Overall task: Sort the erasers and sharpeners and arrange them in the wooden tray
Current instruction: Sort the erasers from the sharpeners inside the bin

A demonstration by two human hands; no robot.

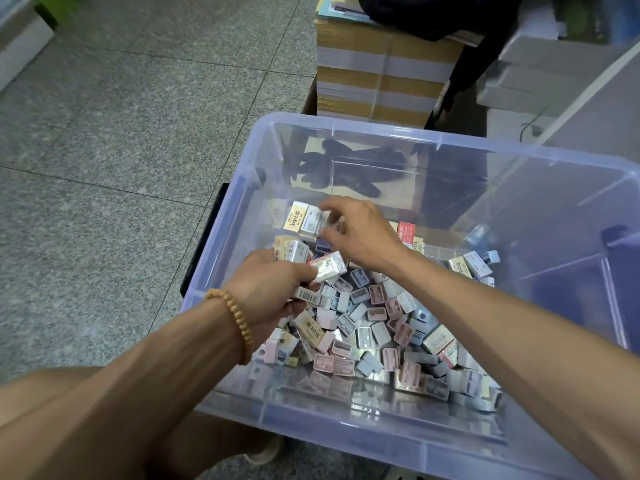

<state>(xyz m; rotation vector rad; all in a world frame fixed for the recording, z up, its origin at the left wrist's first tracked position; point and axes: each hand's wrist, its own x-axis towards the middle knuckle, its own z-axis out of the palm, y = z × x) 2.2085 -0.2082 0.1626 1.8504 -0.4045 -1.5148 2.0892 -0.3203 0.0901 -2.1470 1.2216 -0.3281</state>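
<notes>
Closest to the camera is the near wall of a big clear plastic storage bin with a bluish tint (346, 431), sitting on a speckled grey stone tile floor (114, 140). Everything else I'll place off that bin.

Both forearms reach in over the bin's near rim. The left hand (273, 289), with a tan wooden bead bracelet (235, 320) on the wrist, is inside the bin toward its left wall, fingers curled round a bunch of small wrapped erasers (325, 268), white ones with barcodes showing. Under and just right of that hand, across the bin's bottom, is a heap of little rectangular plastic sharpeners in pink, grey and pale blue (374, 327), with boxed erasers mixed in.

Further in, the right hand (360, 230) is over the far part of the pile, fingers bent down and pinching at a cream and white paper-sleeved eraser (311, 220) near the bin's left wall. It's blurry there, so can't tell if it's really got it.

Beyond the bin's far wall stands a stack of brown and white banded paper bundles (381, 74). No wooden tray shows anywhere.
</notes>
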